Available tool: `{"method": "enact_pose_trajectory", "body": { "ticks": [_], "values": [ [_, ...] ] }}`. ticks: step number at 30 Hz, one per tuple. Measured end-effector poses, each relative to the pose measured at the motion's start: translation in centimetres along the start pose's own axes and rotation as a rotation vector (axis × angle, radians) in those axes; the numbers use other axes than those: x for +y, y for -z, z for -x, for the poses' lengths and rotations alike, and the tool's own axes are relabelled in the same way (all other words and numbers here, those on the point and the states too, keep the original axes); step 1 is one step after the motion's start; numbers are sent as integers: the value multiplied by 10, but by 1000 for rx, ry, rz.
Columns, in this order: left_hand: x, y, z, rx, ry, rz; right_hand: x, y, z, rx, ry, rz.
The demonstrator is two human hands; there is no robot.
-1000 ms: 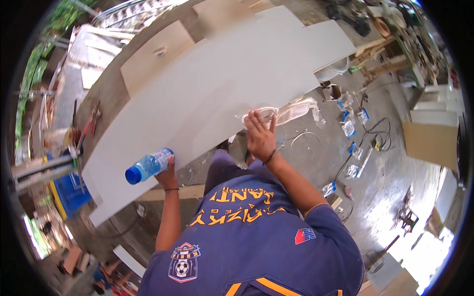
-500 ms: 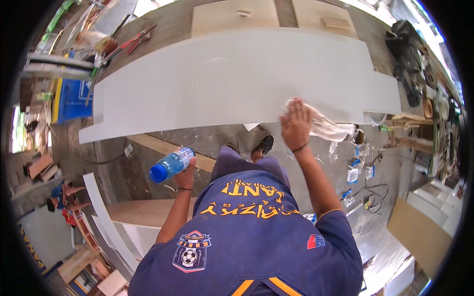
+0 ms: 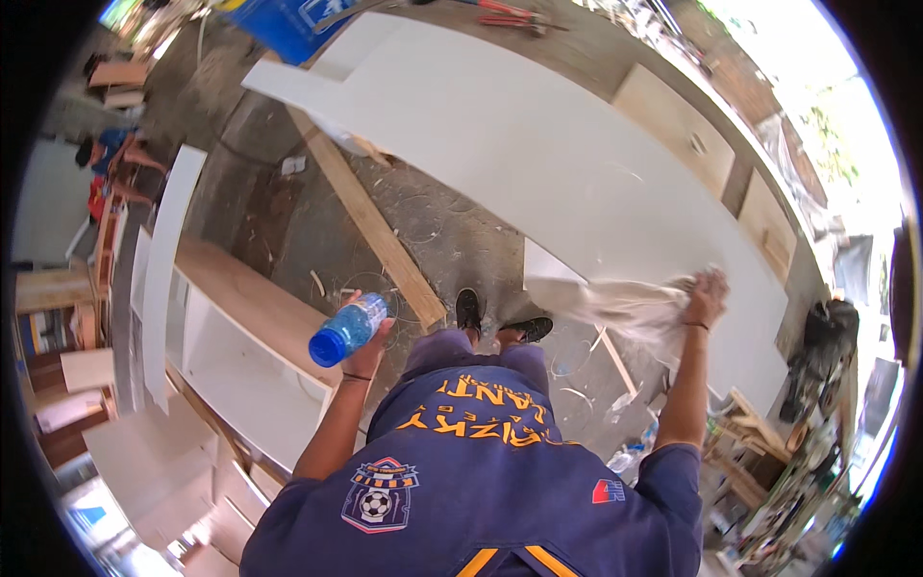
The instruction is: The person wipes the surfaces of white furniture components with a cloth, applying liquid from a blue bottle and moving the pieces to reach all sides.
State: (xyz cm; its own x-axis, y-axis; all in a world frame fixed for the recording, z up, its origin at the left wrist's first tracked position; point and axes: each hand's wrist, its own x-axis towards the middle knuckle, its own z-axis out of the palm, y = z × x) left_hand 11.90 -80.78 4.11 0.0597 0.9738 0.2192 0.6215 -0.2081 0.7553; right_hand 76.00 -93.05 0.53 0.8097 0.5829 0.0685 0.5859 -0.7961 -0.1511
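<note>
My left hand is closed round a clear plastic bottle with a blue cap, tilted so the cap points down and left. Bluish contents show through its wall. My right hand is closed on one end of a pale cloth at the right part of a long white panel. The cloth stretches left from my fingers, blurred, across the panel's near edge. Motion smears some of the fingertips.
A wooden plank lies beneath the panel's left side. An open white cabinet carcass stands at left. Beyond the panel are a blue bin and red-handled tools. Timber scraps pile up at right. Another person sits far left.
My view has turned, so the panel now slants down to the right. My right hand has gone from lying flat on the cloth to gripping it, and the cloth now trails left instead of right.
</note>
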Motion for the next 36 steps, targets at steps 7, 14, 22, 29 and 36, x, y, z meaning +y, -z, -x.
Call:
{"method": "enact_pose_trajectory", "body": {
  "ticks": [7, 14, 22, 29, 36],
  "values": [
    [-39, 52, 60, 314, 301, 292, -208, -14, -38, -151, 388, -120],
    [-53, 43, 52, 90, 223, 80, -487, -55, 214, -825, 951, -791],
    [-41, -3, 12, 169, 236, 267, -364, 50, 147, -1131, 637, -974],
    [-7, -48, -57, -15, 17, 306, -68, 140, 17, -414, 160, -836],
    [58, -69, -112, -123, -90, 115, 187, 15, -69, -51, -178, -470]
  ]
}}
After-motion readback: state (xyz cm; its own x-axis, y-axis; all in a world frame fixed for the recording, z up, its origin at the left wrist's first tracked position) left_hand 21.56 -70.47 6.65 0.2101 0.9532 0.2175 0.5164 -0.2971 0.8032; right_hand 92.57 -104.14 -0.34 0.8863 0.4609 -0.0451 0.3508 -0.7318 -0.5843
